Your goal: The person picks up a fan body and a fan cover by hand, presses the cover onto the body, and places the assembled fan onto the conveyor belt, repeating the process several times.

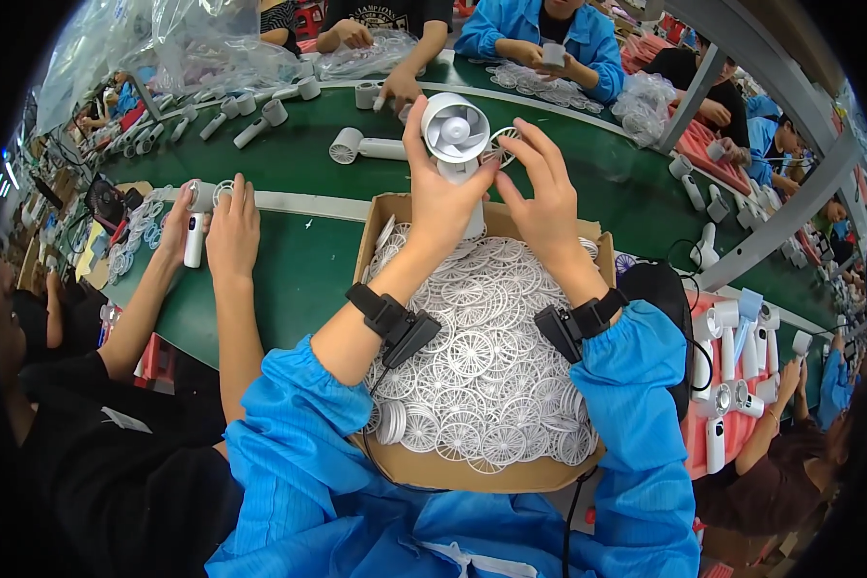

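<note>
My left hand (440,186) grips a white handheld fan (456,132) by its handle, holding it upright with the bladed head facing me. My right hand (541,193) holds a thin white round fan grille (500,146) right beside the fan's head, fingers spread around it. Both hands hover over the far end of a cardboard box (383,210) on my lap, filled with several white spoked fan grilles (482,356). Both wrists wear black straps below blue sleeves.
A green conveyor table (299,275) carries several white fans, such as one (361,147) near my hands. A person on my left holds another fan (196,229) with both hands. Other workers sit across the belt. A red tray of fans (732,385) stands at my right.
</note>
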Tool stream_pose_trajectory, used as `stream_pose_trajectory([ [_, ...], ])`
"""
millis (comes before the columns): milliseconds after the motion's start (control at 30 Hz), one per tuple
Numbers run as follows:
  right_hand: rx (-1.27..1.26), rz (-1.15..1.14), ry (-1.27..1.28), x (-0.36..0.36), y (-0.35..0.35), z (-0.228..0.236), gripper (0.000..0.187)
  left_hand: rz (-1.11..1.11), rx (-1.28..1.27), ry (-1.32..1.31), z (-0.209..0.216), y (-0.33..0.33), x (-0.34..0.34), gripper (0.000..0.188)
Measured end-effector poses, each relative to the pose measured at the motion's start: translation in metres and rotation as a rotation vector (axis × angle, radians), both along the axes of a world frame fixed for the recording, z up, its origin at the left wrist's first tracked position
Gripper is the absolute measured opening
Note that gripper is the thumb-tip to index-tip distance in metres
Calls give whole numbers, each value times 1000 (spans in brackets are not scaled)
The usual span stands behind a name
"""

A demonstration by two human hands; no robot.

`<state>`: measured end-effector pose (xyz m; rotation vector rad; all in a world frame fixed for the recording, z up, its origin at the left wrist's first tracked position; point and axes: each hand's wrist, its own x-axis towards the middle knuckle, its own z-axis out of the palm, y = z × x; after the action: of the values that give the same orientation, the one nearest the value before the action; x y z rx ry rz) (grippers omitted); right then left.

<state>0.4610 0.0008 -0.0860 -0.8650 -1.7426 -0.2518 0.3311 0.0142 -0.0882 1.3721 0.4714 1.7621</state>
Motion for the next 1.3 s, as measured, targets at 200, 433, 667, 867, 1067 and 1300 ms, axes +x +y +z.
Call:
stream_pose_trajectory([
  [200, 38, 31, -37, 6, 4, -1, 43, -34, -63, -48, 0, -3, -1, 87],
  [433, -28, 60, 33, -3, -3, 3, 47, 51, 29, -31, -2, -2, 4, 84],
  [667, -139, 18, -62, 3, 0, 7, 46, 143, 68, 30, -12, 5, 4, 83],
  [867, -144, -81, -131, 0, 8, 4, 44, 245, 37, 149, -20, 13, 1, 82],
  [1067, -563, -246, -36, 31, 31, -16, 40, 63, -432, -80, -16, 19, -16, 76],
  [1300, -844, -268, -97, 58, 43, -36, 40, 31, -548, 62, -11, 16, -14, 71],
])
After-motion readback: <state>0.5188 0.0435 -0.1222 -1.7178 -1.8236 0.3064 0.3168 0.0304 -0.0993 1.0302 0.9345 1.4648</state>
